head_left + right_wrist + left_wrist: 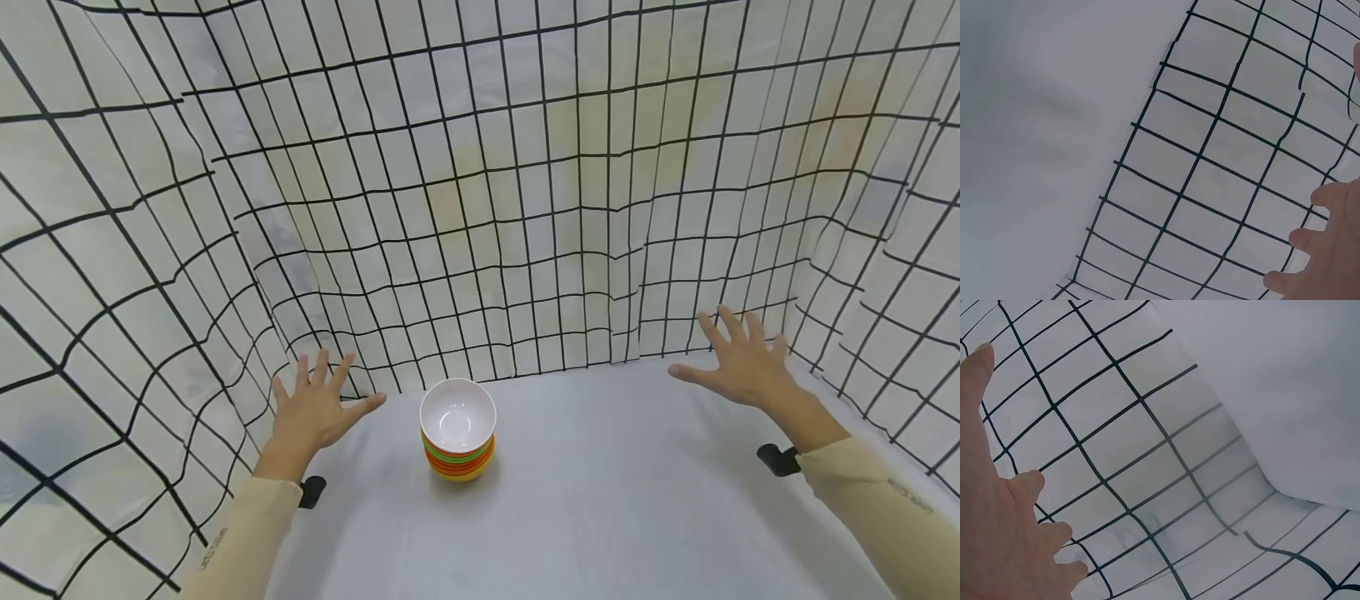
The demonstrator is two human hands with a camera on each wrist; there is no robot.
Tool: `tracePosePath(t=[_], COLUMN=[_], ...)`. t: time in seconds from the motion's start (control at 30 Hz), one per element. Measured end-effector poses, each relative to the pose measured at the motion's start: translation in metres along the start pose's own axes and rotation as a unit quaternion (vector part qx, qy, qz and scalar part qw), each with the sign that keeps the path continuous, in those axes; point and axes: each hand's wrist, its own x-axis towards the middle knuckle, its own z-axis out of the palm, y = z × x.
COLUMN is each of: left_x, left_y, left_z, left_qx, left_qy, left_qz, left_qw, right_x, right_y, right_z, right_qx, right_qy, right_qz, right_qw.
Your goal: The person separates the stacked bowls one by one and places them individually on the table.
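A stack of nested bowls (457,417) stands upright on the white table, left of centre in the head view. Its top bowl is white inside, and orange, green and yellow rims show beneath. My left hand (311,417) is held to the left of the stack, apart from it, with fingers spread and nothing in it. Far to the right, my right hand (742,367) is raised near the table's back edge, fingers also spread and holding nothing. Both wrist views show the spread fingers against the gridded wall; the bowls are outside those views.
A white cloth wall with a black grid (525,208) encloses the back and both sides. The white tabletop (600,500) extends in front of it. Small black wrist mounts (777,460) sit below the hands at the cuffs of the beige sleeves (870,492).
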Motion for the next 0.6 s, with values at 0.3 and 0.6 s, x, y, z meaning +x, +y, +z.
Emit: tracePosePath(t=[0.3, 0.6], left_x=[-0.017, -0.04], left_y=[0.012, 0.029], left_z=[0.006, 0.037], left_qx=[-0.047, -0.221], left_qy=[0.042, 0.147], left_qz=[0.026, 0.035], left_qw=[0.9977, 0.9635], right_x=[-0.012, -0.019], right_y=[-0.037, -0.072], right_z=[0.01, 0.044], right_qx=[0.046, 0.17], right_qy=[0.029, 0.018], right_qz=[-0.049, -0.131], right_qw=[0.9973, 0.9765])
